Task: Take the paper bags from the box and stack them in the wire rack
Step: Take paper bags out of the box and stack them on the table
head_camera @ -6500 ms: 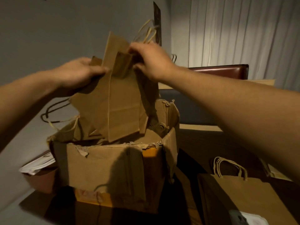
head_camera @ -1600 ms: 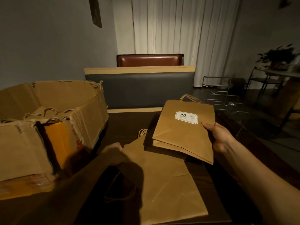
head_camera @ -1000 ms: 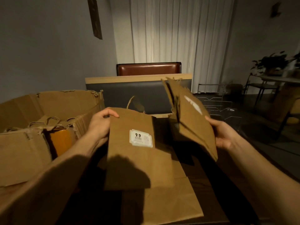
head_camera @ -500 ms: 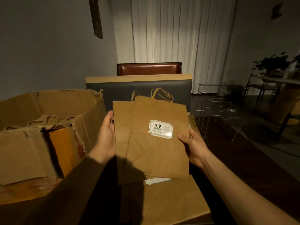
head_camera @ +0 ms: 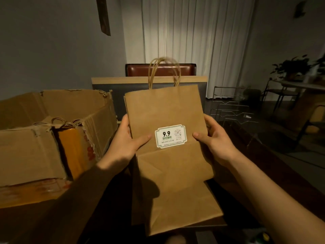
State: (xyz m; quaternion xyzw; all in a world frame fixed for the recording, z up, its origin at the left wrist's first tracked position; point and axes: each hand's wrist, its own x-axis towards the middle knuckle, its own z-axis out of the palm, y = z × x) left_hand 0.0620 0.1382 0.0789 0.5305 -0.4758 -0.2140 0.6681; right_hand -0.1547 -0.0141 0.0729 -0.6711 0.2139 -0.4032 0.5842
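Dark table (curtained room)

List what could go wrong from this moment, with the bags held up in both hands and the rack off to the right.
1. The left hand and right hand only pinch the side edges of the held bags, so one behind may slip out on the way over.
2. The upright rope handles could snag on the wire rack and its thin dividers.
3. Another bag lies flat on the table below and could be left behind.
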